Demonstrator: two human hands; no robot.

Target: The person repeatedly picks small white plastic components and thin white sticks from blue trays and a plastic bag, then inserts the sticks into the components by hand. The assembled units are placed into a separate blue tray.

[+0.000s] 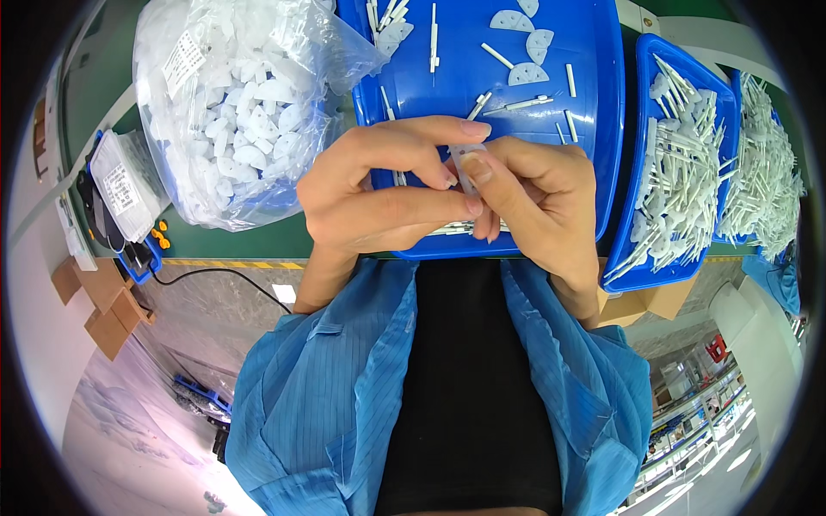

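Note:
Over the near part of a blue tray (594,189), my two hands meet. A small translucent white plastic piece (467,165) is pinched under the thumb of my right hand (551,193); its full outline is hidden by fingers. My left hand (361,185) is closed from the other side, its fingers bent and its fingertips close around the same piece. Whatever its fingers grip is covered. Beyond my hands in the tray lie white half-round pieces with holes (527,74) and thin white rods (434,39), some rods close to the half-rounds.
At the left stands a clear plastic bag (297,52) full of white half-round pieces. Two blue trays at the right hold heaped white rod parts (680,163) and more such parts (761,163). A labelled pack (129,185) and a black cable (224,272) are at the left edge.

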